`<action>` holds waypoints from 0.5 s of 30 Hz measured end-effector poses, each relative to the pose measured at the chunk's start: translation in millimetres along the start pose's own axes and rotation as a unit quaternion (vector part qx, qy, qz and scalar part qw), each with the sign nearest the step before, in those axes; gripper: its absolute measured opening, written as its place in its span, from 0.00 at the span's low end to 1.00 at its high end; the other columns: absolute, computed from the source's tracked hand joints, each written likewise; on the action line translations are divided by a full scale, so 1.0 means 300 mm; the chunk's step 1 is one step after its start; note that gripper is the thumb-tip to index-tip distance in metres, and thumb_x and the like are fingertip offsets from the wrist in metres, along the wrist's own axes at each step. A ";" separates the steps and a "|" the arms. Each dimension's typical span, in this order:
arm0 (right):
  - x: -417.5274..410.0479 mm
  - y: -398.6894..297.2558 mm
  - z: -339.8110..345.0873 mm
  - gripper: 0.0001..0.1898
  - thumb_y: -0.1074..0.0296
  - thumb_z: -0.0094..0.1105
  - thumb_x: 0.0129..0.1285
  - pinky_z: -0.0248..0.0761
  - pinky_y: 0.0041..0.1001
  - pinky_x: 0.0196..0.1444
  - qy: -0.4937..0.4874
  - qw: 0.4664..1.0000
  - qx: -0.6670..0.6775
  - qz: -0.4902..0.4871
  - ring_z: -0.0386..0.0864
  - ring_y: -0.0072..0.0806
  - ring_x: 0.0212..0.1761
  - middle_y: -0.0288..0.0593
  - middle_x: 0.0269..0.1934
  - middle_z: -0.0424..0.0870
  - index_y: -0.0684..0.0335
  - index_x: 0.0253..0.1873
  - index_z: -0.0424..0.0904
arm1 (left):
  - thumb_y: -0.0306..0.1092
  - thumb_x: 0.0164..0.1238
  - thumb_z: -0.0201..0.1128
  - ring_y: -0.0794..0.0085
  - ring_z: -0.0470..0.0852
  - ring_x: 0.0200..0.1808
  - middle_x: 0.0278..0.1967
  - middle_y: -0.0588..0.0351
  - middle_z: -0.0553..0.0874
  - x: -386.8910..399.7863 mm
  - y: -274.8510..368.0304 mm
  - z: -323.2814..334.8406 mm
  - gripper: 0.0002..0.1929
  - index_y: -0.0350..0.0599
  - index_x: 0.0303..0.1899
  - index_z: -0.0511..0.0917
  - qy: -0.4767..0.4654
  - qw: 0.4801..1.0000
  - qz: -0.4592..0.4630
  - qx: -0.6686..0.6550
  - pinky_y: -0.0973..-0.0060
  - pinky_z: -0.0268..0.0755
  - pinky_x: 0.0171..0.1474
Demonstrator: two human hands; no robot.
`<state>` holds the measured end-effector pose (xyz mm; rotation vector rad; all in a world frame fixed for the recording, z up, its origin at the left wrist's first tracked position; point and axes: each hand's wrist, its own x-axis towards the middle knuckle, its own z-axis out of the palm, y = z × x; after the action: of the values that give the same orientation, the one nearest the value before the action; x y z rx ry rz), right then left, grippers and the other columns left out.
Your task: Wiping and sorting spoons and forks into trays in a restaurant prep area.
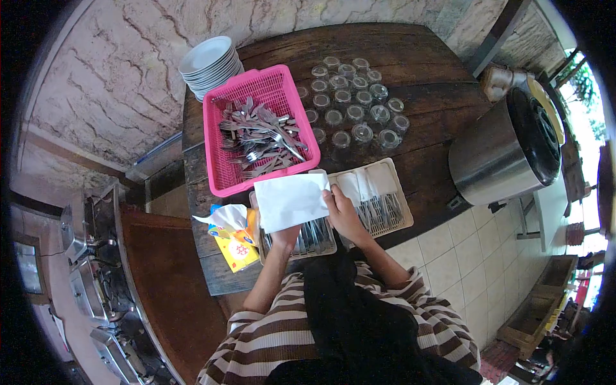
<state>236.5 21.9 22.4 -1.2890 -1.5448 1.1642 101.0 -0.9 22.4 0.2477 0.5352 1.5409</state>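
Note:
A white paper napkin (291, 202) is spread flat above the near side of the wooden table. My right hand (345, 215) pinches its right edge, thumb on top. From below, my left hand (286, 237) supports the napkin's near edge; its fingers are hidden under the paper. Beneath the hands, a beige plastic basket (332, 250) holds metal cutlery, partly covered by the napkin. Just right of it, a second beige basket (408, 211) contains cutlery with white paper around the upper ends. Beyond the napkin, a pink plastic basket (211, 144) holds a heap of loose forks and other cutlery (262, 134).
Tissue packs (236, 252) lie left of my left hand. White plates (207, 57) are stacked at the back left. Several clear glass vessels (356, 113) stand on the wooden table (433, 115). At right is a large steel container (491, 149) with a black lid. Chafing dishes (91, 288) line the far left.

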 end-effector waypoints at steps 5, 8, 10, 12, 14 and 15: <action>0.004 -0.033 -0.028 0.14 0.58 0.38 0.63 0.61 0.29 0.14 -0.014 0.999 -0.022 0.037 0.70 0.33 0.11 0.49 0.15 0.70 0.67 0.39 0.60 | 0.47 0.59 0.49 0.72 0.72 0.46 0.45 0.56 0.73 0.035 0.086 -0.038 0.20 0.45 0.48 0.66 0.051 0.994 -0.016 0.093 0.73 0.64 0.47; 0.004 -0.058 -0.037 0.14 0.58 0.38 0.63 0.59 0.25 0.11 -0.043 0.994 0.042 0.086 0.68 0.27 0.09 0.44 0.14 0.68 0.66 0.37 0.60 | 0.34 0.53 0.59 0.76 0.75 0.39 0.39 0.57 0.77 0.052 0.093 0.018 0.17 0.41 0.44 0.69 0.052 0.914 0.026 0.402 0.78 0.67 0.43; 0.008 -0.052 -0.045 0.14 0.58 0.39 0.63 0.58 0.23 0.10 -0.041 0.993 0.059 0.088 0.65 0.22 0.08 0.40 0.13 0.65 0.66 0.35 0.60 | 0.26 0.48 0.62 0.78 0.77 0.34 0.34 0.58 0.79 0.049 0.091 0.035 0.16 0.39 0.42 0.71 0.078 0.926 0.025 0.369 0.82 0.68 0.39; 0.011 -0.036 -0.059 0.15 0.58 0.38 0.63 0.60 0.27 0.13 -0.063 0.988 0.084 0.109 0.70 0.29 0.11 0.48 0.15 0.69 0.66 0.37 0.60 | 0.27 0.50 0.61 0.78 0.77 0.34 0.34 0.59 0.79 0.031 0.079 0.042 0.16 0.40 0.43 0.70 0.099 0.887 0.051 0.449 0.82 0.68 0.38; 0.015 0.000 -0.059 0.14 0.58 0.38 0.62 0.60 0.29 0.15 -0.053 0.993 0.049 0.096 0.71 0.33 0.13 0.49 0.16 0.70 0.67 0.37 0.60 | 0.27 0.50 0.60 0.76 0.75 0.38 0.37 0.57 0.77 0.036 0.064 0.011 0.18 0.39 0.45 0.68 0.093 0.893 0.021 0.439 0.80 0.67 0.41; 0.014 0.012 -0.055 0.14 0.58 0.39 0.62 0.61 0.31 0.17 -0.046 0.996 0.014 0.081 0.72 0.36 0.16 0.51 0.17 0.70 0.67 0.36 0.60 | 0.28 0.50 0.60 0.75 0.74 0.41 0.39 0.55 0.76 0.036 0.055 -0.013 0.20 0.38 0.46 0.66 0.090 0.899 -0.006 0.428 0.79 0.65 0.44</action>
<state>252.4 29.0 23.2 -1.3793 -1.5071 1.3590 84.0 9.7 25.2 0.7752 1.3514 1.2350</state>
